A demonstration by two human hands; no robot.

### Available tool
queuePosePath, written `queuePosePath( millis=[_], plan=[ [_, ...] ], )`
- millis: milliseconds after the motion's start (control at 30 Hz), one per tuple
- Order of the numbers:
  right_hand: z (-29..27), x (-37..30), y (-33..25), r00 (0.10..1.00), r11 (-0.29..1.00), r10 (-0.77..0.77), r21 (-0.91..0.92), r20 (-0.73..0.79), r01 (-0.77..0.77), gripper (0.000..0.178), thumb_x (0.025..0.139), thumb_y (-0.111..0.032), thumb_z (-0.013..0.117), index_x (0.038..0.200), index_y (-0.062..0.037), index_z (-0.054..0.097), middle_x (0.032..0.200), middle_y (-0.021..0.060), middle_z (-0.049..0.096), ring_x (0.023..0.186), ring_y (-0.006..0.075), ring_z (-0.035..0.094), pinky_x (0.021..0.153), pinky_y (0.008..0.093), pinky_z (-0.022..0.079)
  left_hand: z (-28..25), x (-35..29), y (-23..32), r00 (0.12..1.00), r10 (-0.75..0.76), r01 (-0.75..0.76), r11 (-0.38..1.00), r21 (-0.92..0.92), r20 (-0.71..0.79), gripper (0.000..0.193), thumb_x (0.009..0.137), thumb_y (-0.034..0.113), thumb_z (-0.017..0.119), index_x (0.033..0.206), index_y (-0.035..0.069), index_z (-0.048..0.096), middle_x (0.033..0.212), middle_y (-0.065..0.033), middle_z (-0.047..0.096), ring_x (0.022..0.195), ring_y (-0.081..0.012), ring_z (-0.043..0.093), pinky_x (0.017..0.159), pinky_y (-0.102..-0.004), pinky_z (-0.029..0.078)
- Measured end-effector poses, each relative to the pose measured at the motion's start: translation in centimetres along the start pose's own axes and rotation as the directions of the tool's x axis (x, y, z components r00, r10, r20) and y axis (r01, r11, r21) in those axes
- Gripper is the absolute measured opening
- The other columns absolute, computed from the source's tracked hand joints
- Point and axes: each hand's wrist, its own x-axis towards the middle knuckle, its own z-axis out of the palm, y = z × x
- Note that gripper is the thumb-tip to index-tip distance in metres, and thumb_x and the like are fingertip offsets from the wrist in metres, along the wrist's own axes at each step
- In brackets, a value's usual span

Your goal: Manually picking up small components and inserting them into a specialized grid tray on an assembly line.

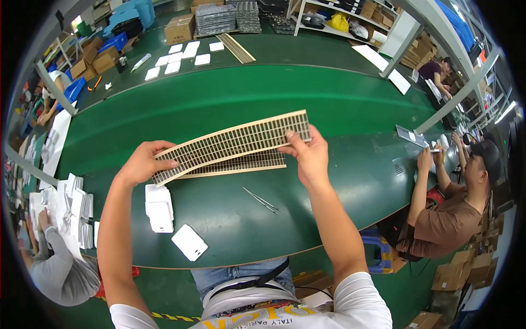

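Here, in the head view, the left hand (pixel 143 163) and right hand (pixel 311 156) pinch opposite ends of a slatted strip (pixel 235 137), thumbs on top, holding it tilted above the green desk (pixel 235 241). A second strip (pixel 246 165) shows partly beneath it. Toward the desk's near edge, a single white case (pixel 190 242) lies beside a stack of white cases (pixel 159 208); tweezers (pixel 261 200) lie farther right, between the forearms.

Forearms (pixel 116 236) stretch forward; hands (pixel 314 158) pinch, thumbs (pixel 296 141) uppermost; fingers (pixel 159 145), partly hidden, perhaps curled.
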Motion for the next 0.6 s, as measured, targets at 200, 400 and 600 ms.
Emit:
queuePosePath(
  millis=[200, 400, 600],
  plan=[
    [-1.1, -1.3, 1.5, 0.982, 0.976, 0.179, -0.137, 0.066, -0.169, 0.021, 0.103, -0.003, 0.066, 0.122, 0.0037, 0.065, 0.111, 0.0099, 0.076, 0.093, 0.0152, 0.074, 0.079, 0.0289, 0.066, -0.8, 1.1, -2.1, 1.0, -0.018, 0.018, 0.989, 0.146, -0.005, 0.048, 0.081, 0.009, 0.089, 0.125, -0.003, 0.073, 0.102, -0.0092, 0.079, 0.089, -0.0136, 0.072, 0.084, -0.0304, 0.057],
    [-2.1, -1.1, 3.2, 0.948, 0.936, 0.286, -0.25, 0.136, -0.247, 0.02, 0.104, -0.006, 0.066, 0.123, 0.002, 0.066, 0.108, 0.0092, 0.078, 0.094, 0.0157, 0.075, 0.078, 0.0303, 0.064, -0.1, 1.5, -2.5, 0.998, -0.014, 0.04, 0.857, 0.514, -0.055, 0.055, 0.076, 0.013, 0.091, 0.127, 0.003, 0.074, 0.104, -0.0125, 0.08, 0.097, -0.028, 0.075, 0.092, -0.0393, 0.057],
    [-2.0, -1.5, 4.2, 0.94, 0.923, 0.304, -0.294, 0.155, -0.25, 0.019, 0.104, -0.006, 0.066, 0.12, 0.0038, 0.065, 0.107, 0.0108, 0.078, 0.092, 0.0163, 0.075, 0.079, 0.0312, 0.064, 6.1, 1.2, 0.2, 0.885, 0.443, -0.337, 0.819, 0.464, -0.14, 0.037, 0.092, 0.024, 0.079, 0.124, 0.004, 0.075, 0.126, -0.0175, 0.071, 0.118, -0.0375, 0.067, 0.104, -0.0445, 0.052]
  ],
)
